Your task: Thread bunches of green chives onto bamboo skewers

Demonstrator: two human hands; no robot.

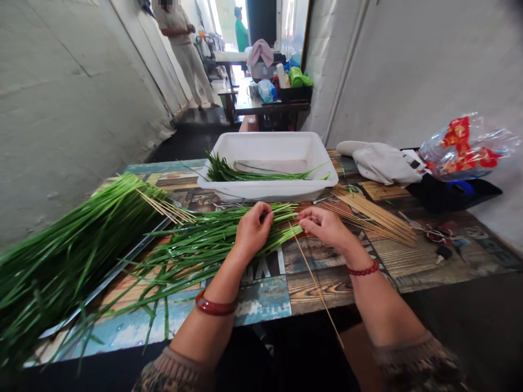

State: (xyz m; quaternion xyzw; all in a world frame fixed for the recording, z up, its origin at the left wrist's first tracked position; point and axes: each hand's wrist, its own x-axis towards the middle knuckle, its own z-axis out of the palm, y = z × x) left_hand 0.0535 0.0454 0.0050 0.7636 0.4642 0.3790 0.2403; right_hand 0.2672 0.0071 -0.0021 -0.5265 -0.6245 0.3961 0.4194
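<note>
- One head-worn view looks forward and down over the person's own forearms [208,329], which enter from the bottom edge.
- The hands [254,231] show near the lens, around mid-frame, above the close surface [261,299].
- Past the white tub [278,189], it sees deep between the left wall [61,81] and right wall [408,65], toward a distant standing person [175,41].

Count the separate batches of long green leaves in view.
3: a large heap on the left of the table, a looser spread by the left hand, and a small batch inside the white tub, whose near wall may hide some.
</note>
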